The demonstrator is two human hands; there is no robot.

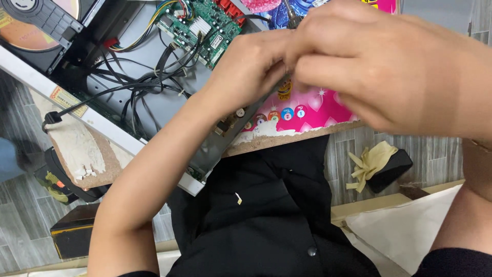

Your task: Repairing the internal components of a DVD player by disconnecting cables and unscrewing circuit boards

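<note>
Between the two hands, above the desk edge: the fingers (pixel 307 61) of both hands press together on something too small and too hidden to make out.
Left hand (pixel 246 66): fingers curled narrow, tips pinched toward the right hand; whether they grip anything I cannot tell.
Right hand (pixel 379 66): close to the camera, blurred, fingers folded in against the left's tips; what it holds is hidden.
Just under the hands: the open metal case (pixel 154 87) of a disc player, lying aslant on the desk, its near rim below the left wrist.
Inside the case: a green circuit board (pixel 202 25) at the top, black cables (pixel 133 84) looping from it toward the left.
Far corner: the disc tray (pixel 36 20) with a disc in it.
Desk (pixel 287 138): worn board under a pink patterned cover (pixel 312 107).
Doing it well, to my eye: the pinch should stay steady and over the case, so that a small part, if dropped, lands inside and not on the floor.
On the floor: a pale glove (pixel 369 161) over a dark block.
</note>
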